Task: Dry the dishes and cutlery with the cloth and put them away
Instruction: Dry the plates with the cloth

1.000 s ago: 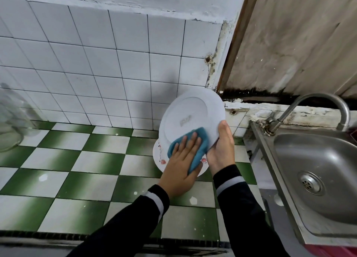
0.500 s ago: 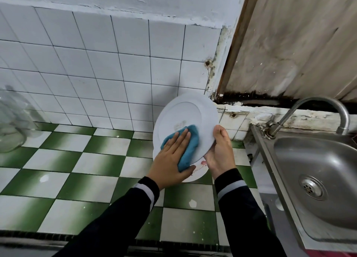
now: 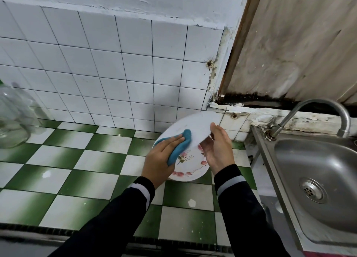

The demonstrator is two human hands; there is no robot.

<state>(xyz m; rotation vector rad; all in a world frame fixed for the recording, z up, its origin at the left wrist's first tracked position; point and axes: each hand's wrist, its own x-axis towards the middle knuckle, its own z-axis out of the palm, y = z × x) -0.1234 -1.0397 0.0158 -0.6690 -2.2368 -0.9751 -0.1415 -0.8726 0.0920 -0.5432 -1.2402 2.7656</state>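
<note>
A smooth, round white plate (image 3: 197,124) is held tilted above the counter (image 3: 77,160), whose glossy square tiles run in a green and white check. The right hand (image 3: 218,150) pinches its right rim, thumb on top and fingers underneath. The left hand (image 3: 160,160) grips a soft, bunched blue cloth (image 3: 180,147) and presses it to the plate's near-left face. Just below them a floral plate (image 3: 190,168) with pink blossoms lies flat on the counter. At the far left stands a clear glass jar (image 3: 13,119); at the right is a brushed steel sink (image 3: 318,179) with a curved tap (image 3: 320,104)
</note>
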